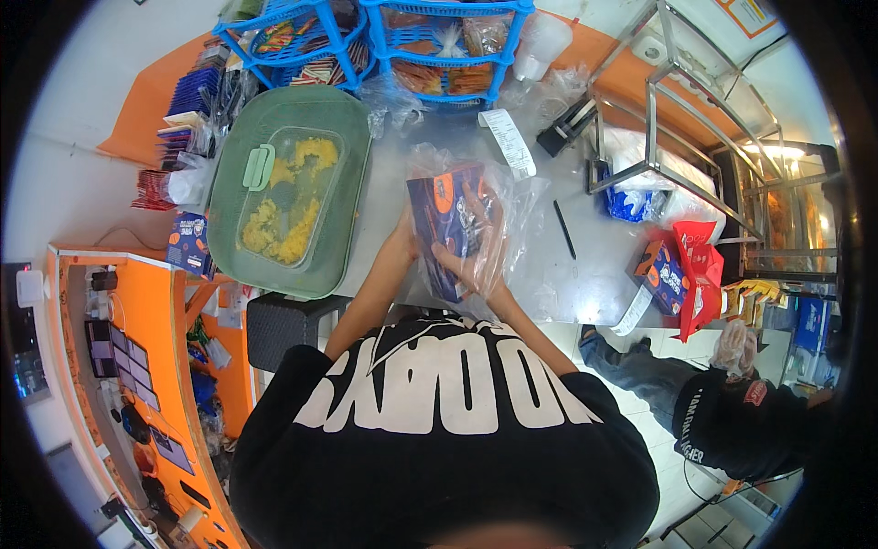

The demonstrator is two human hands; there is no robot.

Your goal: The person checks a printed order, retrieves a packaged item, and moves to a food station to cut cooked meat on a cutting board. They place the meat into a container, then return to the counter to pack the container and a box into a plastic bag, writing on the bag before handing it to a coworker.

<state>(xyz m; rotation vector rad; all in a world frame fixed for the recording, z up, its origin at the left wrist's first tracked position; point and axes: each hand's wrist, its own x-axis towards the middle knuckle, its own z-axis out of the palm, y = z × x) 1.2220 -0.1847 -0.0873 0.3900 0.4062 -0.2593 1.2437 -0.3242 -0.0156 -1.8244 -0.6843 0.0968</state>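
Observation:
A dark blue printed carton box [449, 219] with orange ovals sits inside a clear plastic bag [514, 226] in front of my chest. My right hand [480, 240] is spread over the box's front and right part, its fingers closed round it through or inside the bag; which one I cannot tell. My left hand [413, 230] is at the box's left side, with its fingers mostly hidden behind the box. Left of the hands stands a green lidded tub [357, 178] with yellow food showing through its clear window. A printed paper slip [509, 141] lies beyond the bag.
Blue plastic racks [439, 55] with packets stand at the back. A black pen [565, 230] lies on the metal table [535, 302]. To the right are a metal frame [650, 123], another blue box [662, 278] and a red bag [699, 274]. A person [734, 412] in black is beyond the table's right.

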